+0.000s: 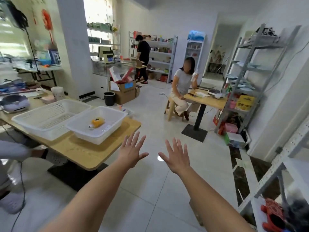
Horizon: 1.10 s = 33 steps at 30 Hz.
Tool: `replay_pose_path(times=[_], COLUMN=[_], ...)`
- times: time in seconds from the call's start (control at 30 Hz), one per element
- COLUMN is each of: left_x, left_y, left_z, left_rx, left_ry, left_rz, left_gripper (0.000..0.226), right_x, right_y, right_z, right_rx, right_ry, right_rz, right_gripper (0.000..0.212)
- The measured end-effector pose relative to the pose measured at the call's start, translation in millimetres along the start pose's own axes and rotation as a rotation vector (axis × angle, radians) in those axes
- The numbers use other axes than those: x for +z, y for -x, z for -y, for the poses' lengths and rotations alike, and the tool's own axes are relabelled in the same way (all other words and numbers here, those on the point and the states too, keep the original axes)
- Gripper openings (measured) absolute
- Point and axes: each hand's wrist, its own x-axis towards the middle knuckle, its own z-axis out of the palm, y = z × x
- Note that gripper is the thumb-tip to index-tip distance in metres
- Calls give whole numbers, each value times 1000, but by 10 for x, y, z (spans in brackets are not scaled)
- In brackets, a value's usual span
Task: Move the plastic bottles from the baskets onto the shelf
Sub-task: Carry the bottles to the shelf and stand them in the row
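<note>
Left hand [132, 152] and right hand [175, 158] spread flat, holding nothing. Yellow bottle [97, 123] waiting in near basket [93, 138], up-left of left fingers [136, 138]. Far basket [38, 129] looking bare. Shelf [267, 174] right of right fingers [174, 145]. Probably nearly done.

The larger white rectangular basket [41, 129] and the smaller white basket [87, 136] are matt plastic with perforated walls. The pale tabletop [83, 153] beneath is smooth and wood-grained. The light floor tiles [147, 190] shine glossy, and the tall grey shelf rack [255, 69] looks like painted metal.
</note>
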Motion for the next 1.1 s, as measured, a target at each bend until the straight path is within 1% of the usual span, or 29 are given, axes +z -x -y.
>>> replay_pose_path(times=[0.1,0.23,0.3,0.4,0.53,0.67,0.7,0.8,0.83,0.93,1.03,1.1], left_x=[-12,50,103,157,231,362,392,506,534,596,634,663], left_y=[-351,-606,-668,-768,-958,-1206,-1283,-1544,-1631,-1869,-2113,-2283], left_z=[33,208,337,499,690,930,1004,1285,1395,1733,2094,2332], left_rx=[-52,-137,-182,-237,-283,-325,-333,-374,-383,-407,-432,-449], left_ry=[11,23,11,6,-38,3,19,45,40,43,46,46], left_rz=[-16,-22,4,6,-6,-11,-9,11,24,35,38,43], left_gripper=[77,77,77,78,79,79,79,80,80,77,76,76], right_x=[-24,-36,-6,55,88,107,110,118,108,78,79,97], right_y=[-447,-971,-1177,-1403,-1746,-2129,-2246,-2675,-2824,-3229,-3641,-3929], right_z=[-134,-190,-122,18,191,360,400,574,653,911,1203,1400], right_rx=[-50,-107,-155,-215,-280,-336,-345,-368,-378,-405,-436,-443], right_ry=[16,39,41,23,13,32,38,40,46,51,51,48], right_rz=[-3,-25,-24,-18,-5,2,2,-10,-7,-7,-10,-3], right_gripper=[75,74,81,99,102,103,102,90,91,107,112,123])
